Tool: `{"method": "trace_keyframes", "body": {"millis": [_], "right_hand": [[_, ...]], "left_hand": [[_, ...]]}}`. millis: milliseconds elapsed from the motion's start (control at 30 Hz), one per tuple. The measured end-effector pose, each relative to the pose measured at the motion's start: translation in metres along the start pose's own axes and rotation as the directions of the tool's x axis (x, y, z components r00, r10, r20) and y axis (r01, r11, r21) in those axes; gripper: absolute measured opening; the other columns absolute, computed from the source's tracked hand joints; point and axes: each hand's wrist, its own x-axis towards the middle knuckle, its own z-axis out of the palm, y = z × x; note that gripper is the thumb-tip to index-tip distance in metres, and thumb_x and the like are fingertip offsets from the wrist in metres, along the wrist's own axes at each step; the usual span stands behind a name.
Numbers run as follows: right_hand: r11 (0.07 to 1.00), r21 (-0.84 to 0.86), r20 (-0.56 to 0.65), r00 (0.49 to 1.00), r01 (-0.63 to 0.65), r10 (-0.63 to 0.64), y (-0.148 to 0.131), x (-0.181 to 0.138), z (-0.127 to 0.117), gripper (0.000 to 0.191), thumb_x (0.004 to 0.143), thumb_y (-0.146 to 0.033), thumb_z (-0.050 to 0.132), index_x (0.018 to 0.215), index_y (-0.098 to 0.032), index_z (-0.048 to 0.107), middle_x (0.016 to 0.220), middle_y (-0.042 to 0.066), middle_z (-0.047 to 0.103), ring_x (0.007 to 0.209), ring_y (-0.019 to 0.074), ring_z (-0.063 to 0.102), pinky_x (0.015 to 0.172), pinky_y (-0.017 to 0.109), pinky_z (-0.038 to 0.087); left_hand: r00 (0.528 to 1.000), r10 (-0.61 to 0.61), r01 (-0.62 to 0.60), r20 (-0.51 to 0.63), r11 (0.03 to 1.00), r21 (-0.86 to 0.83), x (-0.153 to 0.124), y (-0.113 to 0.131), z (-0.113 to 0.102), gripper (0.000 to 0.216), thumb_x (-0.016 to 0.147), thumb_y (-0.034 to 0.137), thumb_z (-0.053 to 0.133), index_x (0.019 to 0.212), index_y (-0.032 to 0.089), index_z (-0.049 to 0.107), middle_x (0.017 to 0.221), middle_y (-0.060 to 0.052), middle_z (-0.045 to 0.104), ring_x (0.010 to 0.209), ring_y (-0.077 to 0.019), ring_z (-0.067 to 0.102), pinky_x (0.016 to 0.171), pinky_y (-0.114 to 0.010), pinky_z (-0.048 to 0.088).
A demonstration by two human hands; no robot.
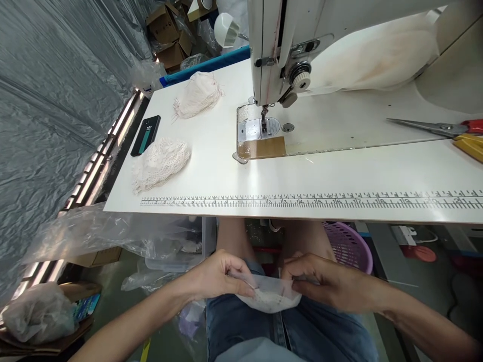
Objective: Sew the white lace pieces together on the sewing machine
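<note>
Low in the head view, over my lap in denim shorts, both hands pinch a small clear plastic bag (269,297) with white lace inside. My left hand (217,276) grips the bag's left edge with closed fingers. My right hand (324,281) grips its right top edge, fingers curled. Both hands are below the front edge of the white sewing table (339,166).
A white sewing machine (287,45) stands at the back of the table. Two bundles of white lace (160,163) (198,95) and a black phone (145,134) lie at left. Scissors (437,128) lie at right. A purple basket (347,246) and plastic bags (113,234) sit under the table.
</note>
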Motion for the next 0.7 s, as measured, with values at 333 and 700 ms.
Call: {"method": "trace_keyframes", "body": {"millis": [333, 700], "right_hand": [[0.999, 0.041, -0.076, 0.997, 0.022, -0.019, 0.000, 0.010, 0.013, 0.028, 0.086, -0.040, 0.055, 0.078, -0.015, 0.065, 0.078, 0.003, 0.064, 0.079, 0.0186, 0.059, 0.067, 0.025, 0.043], [0.996, -0.058, -0.294, 0.953, 0.062, -0.076, 0.023, -0.007, 0.015, 0.020, 0.088, -0.019, 0.042, 0.105, -0.022, 0.054, 0.109, 0.007, 0.056, 0.103, 0.0204, 0.053, 0.087, 0.033, 0.043]], "left_hand": [[1.000, -0.012, 0.013, 0.017, 0.998, -0.056, -0.001, -0.003, 0.000, 0.026, 0.063, 0.031, 0.080, 0.077, 0.011, 0.071, 0.060, 0.001, 0.063, 0.054, -0.0056, 0.053, 0.056, -0.016, 0.043], [0.990, 0.086, -0.076, 0.109, 0.992, -0.097, -0.007, -0.007, -0.005, 0.024, 0.065, 0.030, 0.080, 0.075, 0.012, 0.068, 0.084, -0.007, 0.070, 0.093, -0.0209, 0.064, 0.076, -0.028, 0.049]]}}
